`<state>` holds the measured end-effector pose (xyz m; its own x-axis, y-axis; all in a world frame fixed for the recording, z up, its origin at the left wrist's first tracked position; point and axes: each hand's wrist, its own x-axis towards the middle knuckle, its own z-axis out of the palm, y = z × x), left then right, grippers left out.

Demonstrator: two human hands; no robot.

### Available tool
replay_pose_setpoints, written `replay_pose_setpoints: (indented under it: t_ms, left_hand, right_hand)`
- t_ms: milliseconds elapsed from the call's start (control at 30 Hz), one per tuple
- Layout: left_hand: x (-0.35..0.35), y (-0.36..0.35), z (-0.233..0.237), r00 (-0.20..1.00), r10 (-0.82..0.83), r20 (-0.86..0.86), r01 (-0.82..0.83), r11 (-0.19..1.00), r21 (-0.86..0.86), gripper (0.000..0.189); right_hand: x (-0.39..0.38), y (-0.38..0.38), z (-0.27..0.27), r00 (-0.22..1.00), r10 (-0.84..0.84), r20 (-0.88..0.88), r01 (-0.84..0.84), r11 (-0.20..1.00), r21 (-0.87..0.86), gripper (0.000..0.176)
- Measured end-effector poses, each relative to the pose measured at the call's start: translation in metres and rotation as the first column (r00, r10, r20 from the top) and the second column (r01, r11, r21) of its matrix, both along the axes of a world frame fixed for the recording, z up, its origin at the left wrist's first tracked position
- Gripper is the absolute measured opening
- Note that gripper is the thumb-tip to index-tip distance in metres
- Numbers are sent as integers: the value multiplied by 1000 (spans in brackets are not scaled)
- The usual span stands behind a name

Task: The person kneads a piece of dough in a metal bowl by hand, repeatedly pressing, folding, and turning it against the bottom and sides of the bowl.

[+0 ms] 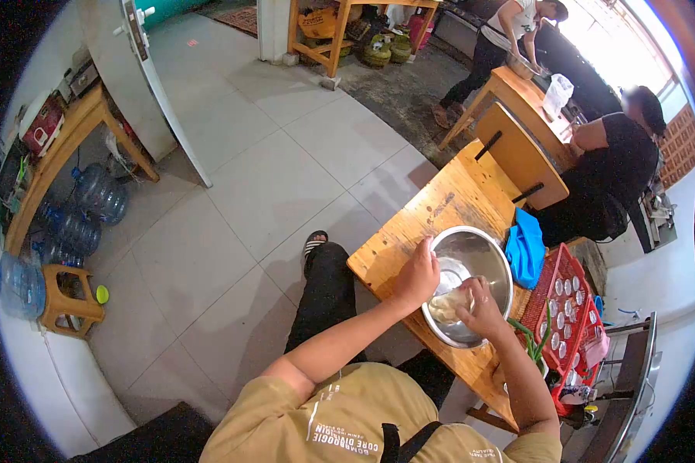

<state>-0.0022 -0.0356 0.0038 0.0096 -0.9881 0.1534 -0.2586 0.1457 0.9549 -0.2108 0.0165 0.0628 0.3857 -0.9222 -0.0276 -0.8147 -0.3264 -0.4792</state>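
Note:
A large steel mixing bowl [496,251] rests on the wooden table in front of me. My left hand [418,273] grips its left rim, fingers over the edge. Inside the bowl, my right hand [483,310] has its fingers bent around a pale lump of dough [445,308], which lies low against the near side. A whitish, shiny patch [451,273] shows in the bowl beyond the dough, between my two hands. Part of the dough is hidden under my right fingers.
The wooden table [398,239] carries a blue cloth [524,248] right of the bowl. Green stalks [531,339] and a red basket [552,289] with small clear cups are at the right. A wooden chair back [517,154] and two people [610,170] are beyond. Water jugs [100,193] stand left.

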Motion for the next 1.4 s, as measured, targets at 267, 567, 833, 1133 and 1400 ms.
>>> replay_pose_setpoints:
  t_ms: [267,567,833,1133,1400]
  left_hand:
    - [0,-1,-4,999,12,41,-11,999,-39,43]
    - [2,-1,2,998,-46,42,45,999,13,43]
    - [-1,0,0,997,-44,-61,45,999,11,44]
    - [6,0,7,998,-46,52,44,998,33,42]
    - [-6,1,8,999,-40,23,38,997,67,41]
  right_hand:
    - [24,-24,-17,950,-134,-283,250,869,428,112]
    - [29,-42,-79,883,-43,-468,62,998,24,64]
    - [42,-69,-60,870,-340,-356,341,938,-62,64]
    - [33,-13,10,930,-343,-129,323,933,-157,54]
    - [18,25,47,966,-246,84,259,903,-344,47]
